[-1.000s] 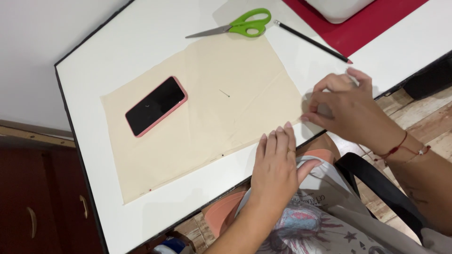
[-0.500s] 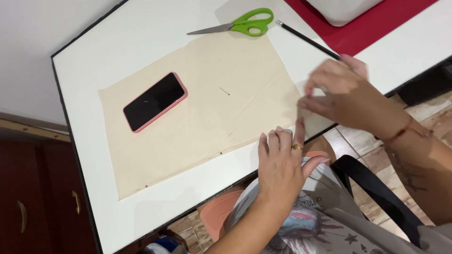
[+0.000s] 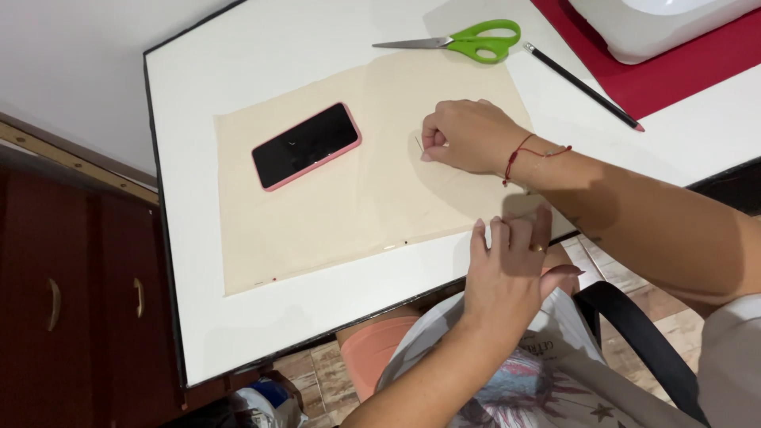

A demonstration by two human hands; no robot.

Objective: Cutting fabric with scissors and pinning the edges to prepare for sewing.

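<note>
Two hands are at work over a big white desk (image 3: 238, 333) with a dark edge. On the desk lies a wide sheet of cream cloth (image 3: 333, 230), flat and smooth. It covers much of the middle of the desk.

At the far right corner sits a red mat (image 3: 690, 63) with a white machine (image 3: 658, 24) on it; only part of the machine shows. Below the desk is a dark red cupboard (image 3: 71, 301) with curved handles.

A phone (image 3: 306, 146) with a pink case lies on the cloth, on its left half, screen dark. Green scissors (image 3: 468, 42) lie on the desk just past the far edge of the cloth, blades shut. A black pencil (image 3: 583, 87) lies near them, slanted, its tip next to the red mat.

Right hand (image 3: 468, 136) is over the middle of the cloth. Its grip is closed: the fingertips pinch a thin pin or needle (image 3: 418, 143), which stands at the cloth. It is too small to tell which one it is. A red string band is on that wrist.

Left hand (image 3: 507, 269) rests at the near edge of the desk, fingers flat and together, tips touching the near edge of the cloth. Its grip is open and holds nothing. A ring is on one finger.
</note>
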